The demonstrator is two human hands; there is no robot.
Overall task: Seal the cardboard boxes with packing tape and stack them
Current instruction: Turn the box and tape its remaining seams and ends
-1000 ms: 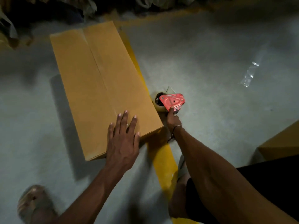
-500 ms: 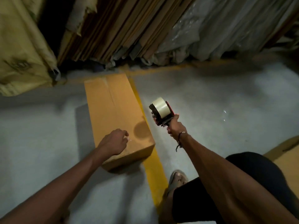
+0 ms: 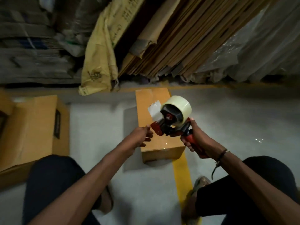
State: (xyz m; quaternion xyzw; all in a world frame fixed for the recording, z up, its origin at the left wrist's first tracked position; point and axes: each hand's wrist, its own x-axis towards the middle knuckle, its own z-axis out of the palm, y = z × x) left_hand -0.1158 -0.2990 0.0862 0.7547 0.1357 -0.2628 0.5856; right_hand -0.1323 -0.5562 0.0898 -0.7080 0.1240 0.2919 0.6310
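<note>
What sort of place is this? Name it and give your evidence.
Probably a warehouse or packing area: flattened cardboard sheets lean along the back, a yellow line marks the concrete floor, and cardboard boxes sit around.

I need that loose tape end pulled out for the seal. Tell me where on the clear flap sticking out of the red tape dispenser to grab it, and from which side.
Pinch the free corner of the clear tape flap, coming from the left hand side: it juts left of the red tape dispenser, clear of the roll, while the right hand grips the handle.
</note>
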